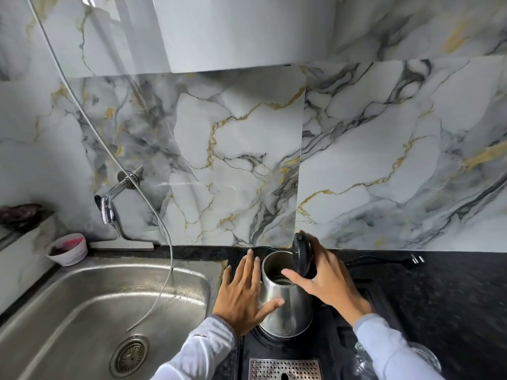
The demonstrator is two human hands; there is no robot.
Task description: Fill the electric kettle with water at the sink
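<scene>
A stainless-steel electric kettle (285,305) stands on its black base (253,337) on the dark counter, just right of the sink (82,292). Its black lid (301,255) is tipped up and the inside is visible. My left hand (241,292) lies flat against the kettle's left side, fingers straight and thumb across the front. My right hand (329,281) is at the handle side, thumb and fingers around the raised lid, with the index finger over the rim. The wall tap (108,207) is above the sink's far left, and no water runs from it.
A thin hose (164,242) hangs from above into the sink near the drain (129,355). A small pink-and-white cup (68,249) sits at the sink's back left corner. The kettle's plug (417,259) lies on the counter. A metal grate (285,368) and a glass (422,357) are nearest me.
</scene>
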